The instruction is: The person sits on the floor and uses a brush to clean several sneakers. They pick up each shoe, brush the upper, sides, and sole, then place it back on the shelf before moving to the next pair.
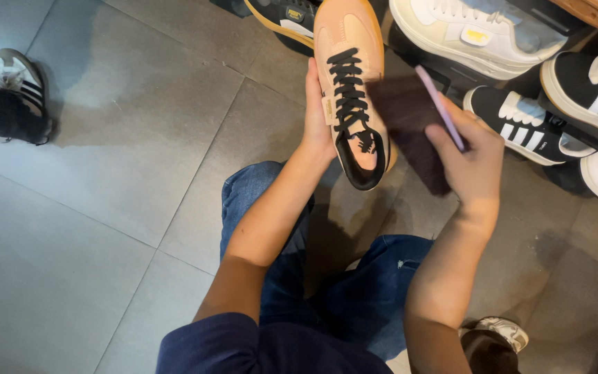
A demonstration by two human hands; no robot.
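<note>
Left hand (318,114) gripped a peach sneaker (351,83) while the right hand (470,161) clasped a dark brush (410,128) against it.

The left hand's fingers were closed around the sneaker's left side, holding it upright with its toe pointing away and its black laces (346,86) facing the camera. The brush, with a thin lilac handle (440,107), touched the sneaker's right side, pinched in the closed right hand. Right of the sneaker, black shoes with white stripes (524,125) and a white shoe (479,31) sat on a rack. Below the sneaker were the person's knees in blue jeans (375,284). Far left of it, on the grey tiled floor (105,208), stood another person's striped shoe (19,79).
</note>
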